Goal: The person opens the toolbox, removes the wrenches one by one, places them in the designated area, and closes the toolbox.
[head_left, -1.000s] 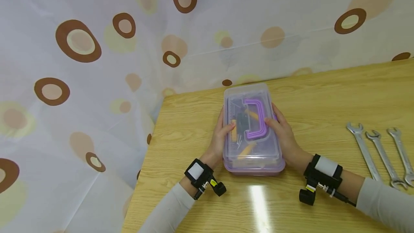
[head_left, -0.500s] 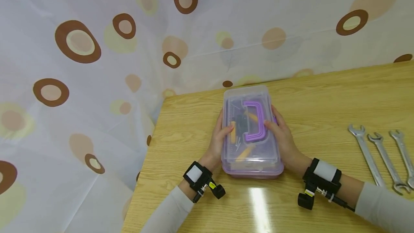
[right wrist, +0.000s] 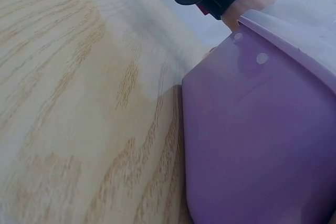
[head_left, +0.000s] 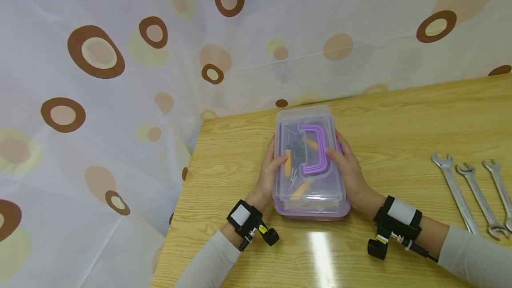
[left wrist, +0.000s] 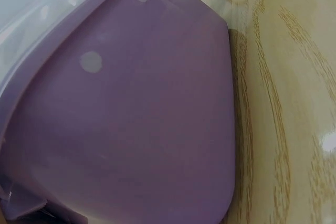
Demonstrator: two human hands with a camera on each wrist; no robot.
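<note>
A plastic toolbox with a clear lid and a purple base lies lengthwise away from me on the table. My left hand grips its left side, and my right hand holds the opposite side. Both thumbs rest on the lid, while the other fingers are mostly hidden along the sides. A purple handle lies folded flat on top. Through the lid show several orange pieces, a dark shape and thin whitish pieces. Close up, the purple wall fills much of the left wrist view, its lower edge at the wood.
Three open-ended wrenches lie side by side at the right of the wooden table. A curtain with round patterns hangs behind and to the left. The table's left edge runs down past my left forearm.
The toolbox, with both hands on it, has shifted very slightly left and toward me. The grip looks the same, and the lid stays closed.
</note>
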